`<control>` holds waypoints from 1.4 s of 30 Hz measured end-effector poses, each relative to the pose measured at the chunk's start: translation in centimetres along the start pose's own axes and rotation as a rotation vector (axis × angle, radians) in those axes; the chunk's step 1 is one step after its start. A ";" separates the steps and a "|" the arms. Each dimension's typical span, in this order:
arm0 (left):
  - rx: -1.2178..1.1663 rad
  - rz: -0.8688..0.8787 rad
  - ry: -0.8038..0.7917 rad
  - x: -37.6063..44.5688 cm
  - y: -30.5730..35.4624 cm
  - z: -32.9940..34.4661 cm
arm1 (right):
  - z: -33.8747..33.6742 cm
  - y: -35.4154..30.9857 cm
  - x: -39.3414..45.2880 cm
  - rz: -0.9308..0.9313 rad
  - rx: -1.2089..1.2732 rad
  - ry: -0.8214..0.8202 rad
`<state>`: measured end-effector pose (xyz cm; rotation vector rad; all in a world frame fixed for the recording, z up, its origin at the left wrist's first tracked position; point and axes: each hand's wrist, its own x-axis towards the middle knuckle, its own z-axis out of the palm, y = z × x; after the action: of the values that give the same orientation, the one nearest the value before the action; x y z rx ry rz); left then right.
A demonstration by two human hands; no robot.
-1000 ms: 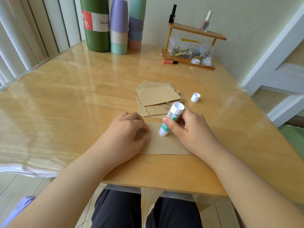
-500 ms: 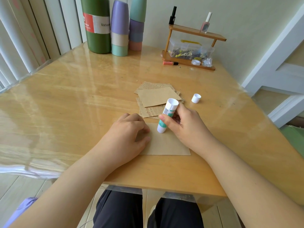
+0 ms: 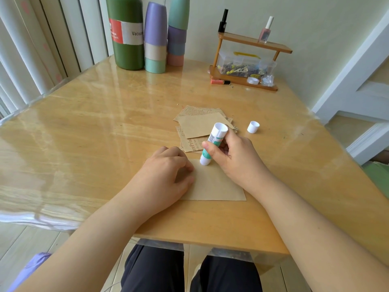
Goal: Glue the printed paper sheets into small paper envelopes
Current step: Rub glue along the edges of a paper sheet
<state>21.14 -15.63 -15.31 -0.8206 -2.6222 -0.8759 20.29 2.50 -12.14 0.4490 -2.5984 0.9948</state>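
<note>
Barely begun: first sheet getting its glue.
My right hand (image 3: 235, 157) grips the green-and-white glue stick (image 3: 212, 144), tip on the plain brown paper sheet (image 3: 214, 184); my left hand (image 3: 162, 178) presses that sheet flat; beyond it, the printed brown sheets pile (image 3: 200, 127) waits unglued.

A glossy light-wood worktop (image 3: 105, 127) under a clear cover fills the middle of the frame. At upper centre stand a green vacuum flask (image 3: 126, 34) and two stacks of pastel cups (image 3: 155, 39). At upper right sits a small wooden rack (image 3: 245, 79), an orange marker (image 3: 219, 81) just beside it. In the centre lie a pile of printed paper sheets (image 3: 197, 128), a white cap (image 3: 253, 127) and a plain brown sheet (image 3: 214, 184).
</note>
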 end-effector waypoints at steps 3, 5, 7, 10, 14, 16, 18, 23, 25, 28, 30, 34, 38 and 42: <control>0.001 -0.001 -0.005 0.0 0.0 0.0 | -0.1 -0.3 -0.5 -0.012 0.002 -0.018; 0.001 -0.002 -0.008 0.0 0.0 0.0 | -0.2 -0.6 -1.0 -0.038 -0.005 -0.033; 0.006 -0.001 -0.013 0.0 0.0 0.0 | -0.2 -0.9 -1.4 -0.058 -0.011 -0.038; 0.003 -0.002 -0.015 0.1 0.0 0.0 | -0.3 -1.0 -2.1 -0.077 -0.004 -0.036; -0.003 -0.020 -0.014 0.1 0.1 0.0 | -0.4 -1.1 -2.9 -0.094 -0.006 -0.027; -0.005 -0.036 -0.009 0.0 0.1 0.0 | -0.4 -1.1 -3.1 -0.095 -0.005 -0.026; -0.010 -0.058 0.006 0.0 0.1 -0.1 | -0.3 -1.1 -3.0 -0.096 -0.003 -0.035; -0.008 -0.099 0.030 0.0 0.1 -0.2 | 0.1 -0.9 -2.1 -0.094 0.001 -0.022; -0.010 -0.107 0.051 0.0 0.0 -0.2 | 0.4 -0.8 -1.5 -0.077 0.001 -0.022; -0.011 -0.126 0.048 0.1 0.0 -0.2 | 0.6 -0.8 -0.6 -0.052 0.001 -0.032; -0.009 -0.125 0.042 0.1 0.0 -0.3 | 0.8 -0.7 0.0 -0.037 -0.003 -0.035; -0.001 -0.129 0.039 0.1 0.0 -0.4 | 1.0 -0.6 0.6 -0.012 0.008 -0.040; 0.004 -0.137 0.023 0.1 0.0 -0.4 | 0.9 -0.7 0.7 0.009 0.012 -0.047; 0.007 -0.148 -0.011 0.2 0.0 -0.7 | 0.8 -0.9 0.3 0.000 0.002 -0.052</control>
<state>21.01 -15.99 -14.74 -0.6379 -2.7223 -0.9011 20.19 1.31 -12.03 0.4816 -2.6432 0.9992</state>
